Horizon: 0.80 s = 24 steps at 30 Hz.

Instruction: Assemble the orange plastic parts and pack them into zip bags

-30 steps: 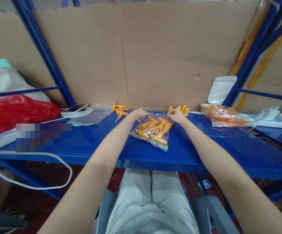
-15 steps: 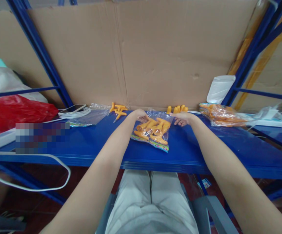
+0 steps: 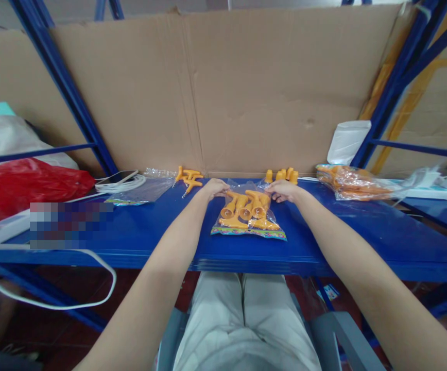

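Note:
A clear plastic bag [image 3: 248, 212] with several orange plastic pieces inside lies in front of me, its printed colourful edge toward me. My left hand [image 3: 218, 188] pinches the bag's far left corner. At the far right corner, my right hand [image 3: 282, 190] has its fingers closed on the plastic. Just left of my left hand lie several orange T-shaped handles with metal spirals, like corkscrews [image 3: 190, 179]. Behind my right hand stand several short orange caps or sleeves [image 3: 283, 175].
A flat clear bag [image 3: 152, 188] and a coiled white cable [image 3: 131, 183] lie to the left, near a red plastic bag [image 3: 30, 180]. On the right are a filled bag of orange pieces [image 3: 353, 184] and a white power strip [image 3: 432, 193]. Cardboard [image 3: 246, 93] walls the back of the blue table [image 3: 161, 226].
My right hand has come in from beside the bag and now grips its right corner. The bag has turned straighter, its printed edge now nearly level.

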### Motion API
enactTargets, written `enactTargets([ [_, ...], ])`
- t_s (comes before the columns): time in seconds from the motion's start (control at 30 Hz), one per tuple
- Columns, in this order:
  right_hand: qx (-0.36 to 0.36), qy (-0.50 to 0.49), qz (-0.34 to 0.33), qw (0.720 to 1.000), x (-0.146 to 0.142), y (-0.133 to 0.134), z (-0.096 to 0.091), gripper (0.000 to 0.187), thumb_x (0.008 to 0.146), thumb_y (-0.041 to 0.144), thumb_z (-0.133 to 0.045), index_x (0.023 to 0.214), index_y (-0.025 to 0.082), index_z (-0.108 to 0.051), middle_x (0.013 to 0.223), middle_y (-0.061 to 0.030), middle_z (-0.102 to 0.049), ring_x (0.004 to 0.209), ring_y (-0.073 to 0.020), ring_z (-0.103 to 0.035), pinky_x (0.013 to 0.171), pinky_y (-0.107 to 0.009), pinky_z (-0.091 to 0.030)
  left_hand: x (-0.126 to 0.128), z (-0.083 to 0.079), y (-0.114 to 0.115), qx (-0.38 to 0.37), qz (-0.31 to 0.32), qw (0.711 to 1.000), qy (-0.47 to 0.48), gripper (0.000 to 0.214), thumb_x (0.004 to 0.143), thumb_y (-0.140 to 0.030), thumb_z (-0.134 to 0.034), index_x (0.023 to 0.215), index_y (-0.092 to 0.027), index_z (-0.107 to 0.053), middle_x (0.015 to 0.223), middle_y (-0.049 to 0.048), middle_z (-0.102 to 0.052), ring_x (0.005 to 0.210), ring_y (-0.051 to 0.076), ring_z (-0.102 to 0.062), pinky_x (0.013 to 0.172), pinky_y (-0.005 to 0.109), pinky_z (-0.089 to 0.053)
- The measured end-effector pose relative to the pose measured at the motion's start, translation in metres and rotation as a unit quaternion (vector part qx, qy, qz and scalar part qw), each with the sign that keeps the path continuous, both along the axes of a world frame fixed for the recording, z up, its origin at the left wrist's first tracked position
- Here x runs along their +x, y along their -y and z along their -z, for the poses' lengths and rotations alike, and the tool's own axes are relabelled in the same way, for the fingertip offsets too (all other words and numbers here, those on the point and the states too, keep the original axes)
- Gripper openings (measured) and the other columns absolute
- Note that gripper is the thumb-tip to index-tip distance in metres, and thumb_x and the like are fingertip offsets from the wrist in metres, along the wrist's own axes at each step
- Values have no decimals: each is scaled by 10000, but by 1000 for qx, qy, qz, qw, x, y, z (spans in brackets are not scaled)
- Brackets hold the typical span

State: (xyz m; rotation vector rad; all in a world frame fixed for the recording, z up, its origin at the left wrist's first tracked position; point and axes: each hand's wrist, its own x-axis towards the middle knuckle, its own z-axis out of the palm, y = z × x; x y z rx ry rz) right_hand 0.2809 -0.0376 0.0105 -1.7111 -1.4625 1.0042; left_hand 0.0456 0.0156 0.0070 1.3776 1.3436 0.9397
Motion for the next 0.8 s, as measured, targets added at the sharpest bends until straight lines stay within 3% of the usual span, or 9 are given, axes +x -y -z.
enactTargets([
  [0.23, 37, -23, 28, 999, 5, 2, 0, 64, 837, 165, -575, 782, 153, -604, 903, -104, -686, 624, -94, -560, 566, -216, -487, -9, 2, 3, 16, -25, 999, 34, 285, 842, -7, -577, 608, -151, -500, 582, 8, -611, 727, 130, -706, 875, 299, -566],
  [0.47, 94, -11, -25, 995, 6, -1, 6, 121, 832, 141, -573, 915, 173, -654, 895, -66, -701, 806, -158, -672, 660, -255, -550, -15, 6, -2, 22, 35, 998, 45, 169, 716, -18, -732, 788, -138, -637, 766, 58, -726, 816, 167, -726, 896, 318, -556],
  [0.8, 122, -18, -9, 992, 16, -8, 8, 100, 786, 108, -648, 805, 177, -719, 937, -81, -734, 923, -232, -689, 755, -372, -556, -15, 5, 1, 48, 42, 997, 48, 164, 725, 28, -686, 751, -133, -701, 755, 50, -741, 823, 160, -725, 855, 294, -578],
])
